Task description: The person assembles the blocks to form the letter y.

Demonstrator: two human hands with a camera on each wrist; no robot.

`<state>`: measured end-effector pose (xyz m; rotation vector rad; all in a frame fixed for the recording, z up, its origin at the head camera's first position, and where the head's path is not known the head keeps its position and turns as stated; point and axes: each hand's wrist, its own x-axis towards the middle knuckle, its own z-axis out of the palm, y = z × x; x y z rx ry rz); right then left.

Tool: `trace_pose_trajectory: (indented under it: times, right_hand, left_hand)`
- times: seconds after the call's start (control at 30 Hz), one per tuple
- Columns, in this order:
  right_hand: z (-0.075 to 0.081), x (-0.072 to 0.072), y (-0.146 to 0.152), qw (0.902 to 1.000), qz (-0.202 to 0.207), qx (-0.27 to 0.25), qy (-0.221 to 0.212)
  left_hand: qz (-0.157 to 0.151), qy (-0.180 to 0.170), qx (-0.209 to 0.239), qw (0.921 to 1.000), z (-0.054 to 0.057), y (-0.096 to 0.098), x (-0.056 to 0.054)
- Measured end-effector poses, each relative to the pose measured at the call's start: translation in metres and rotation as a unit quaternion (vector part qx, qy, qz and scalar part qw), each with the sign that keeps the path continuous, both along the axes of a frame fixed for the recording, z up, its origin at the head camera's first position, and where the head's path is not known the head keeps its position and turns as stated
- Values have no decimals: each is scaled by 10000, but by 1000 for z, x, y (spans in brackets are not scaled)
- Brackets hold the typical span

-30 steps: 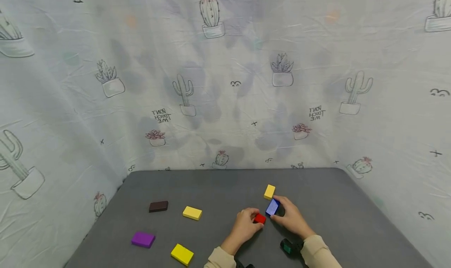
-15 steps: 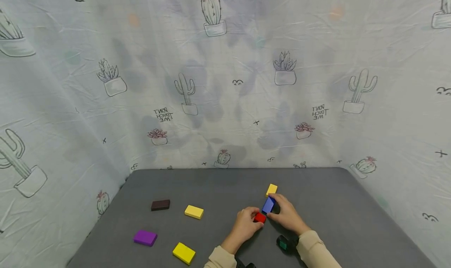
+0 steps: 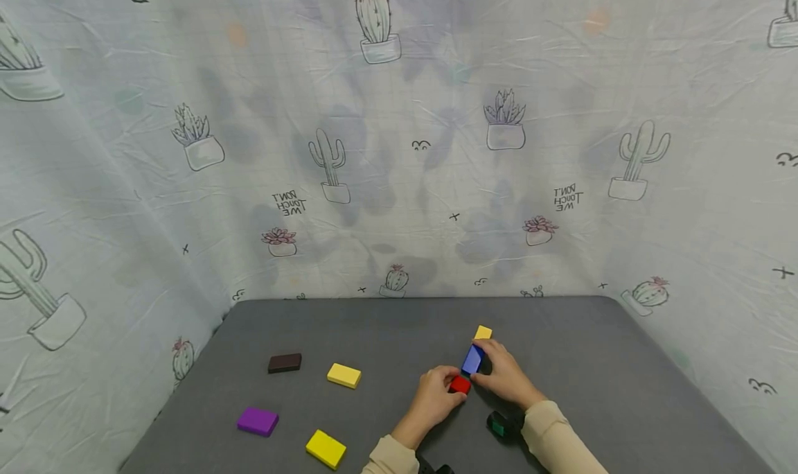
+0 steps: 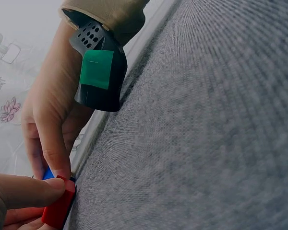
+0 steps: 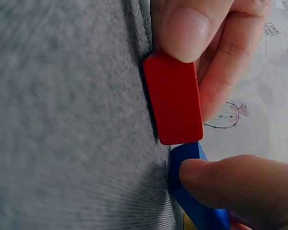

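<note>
My left hand (image 3: pixel 430 399) pinches a small red block (image 3: pixel 460 385) between thumb and fingers, low on the grey table. Just beyond it, my right hand (image 3: pixel 508 378) grips a blue block (image 3: pixel 472 360) by its two ends. In the right wrist view the blue block (image 5: pixel 194 194) looks tilted, its near corner right at the end of the red block (image 5: pixel 174 101). A pale yellow block (image 3: pixel 483 332) lies at the far end of the blue one, partly covered by the right fingers. The left wrist view shows the red block (image 4: pixel 60 203) under the left thumb, with most of the blue block hidden.
On the left of the table (image 3: pixel 386 328) lie a dark brown block (image 3: pixel 285 363), a pale yellow block (image 3: pixel 344 375), a purple block (image 3: pixel 258 422) and a bright yellow block (image 3: pixel 325 449). A cactus-print cloth (image 3: pixel 399 183) hangs behind the table.
My right hand has shifted the blue block leftward and away, into the space between the red block and the far yellow block. The left hand has kept its place on the red block.
</note>
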<state>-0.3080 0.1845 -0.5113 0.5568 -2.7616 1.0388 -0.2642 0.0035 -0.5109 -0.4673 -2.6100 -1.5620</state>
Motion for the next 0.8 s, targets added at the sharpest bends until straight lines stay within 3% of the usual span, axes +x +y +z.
trace_pose_trajectory:
  times: [0.27, 0.53, 0.8]
  right_hand:
    - [-1, -2, 0, 9998, -57, 106, 158]
    - [-2, -4, 0, 9997, -109, 49, 213]
    - [-14, 2, 5, 9954, -357, -744, 487]
  left_hand:
    - [-5, -26, -35, 10000, 1, 0, -2]
    - [39, 298, -113, 9995, 2, 2, -7]
    - [82, 284, -278, 9992, -1, 6, -10]
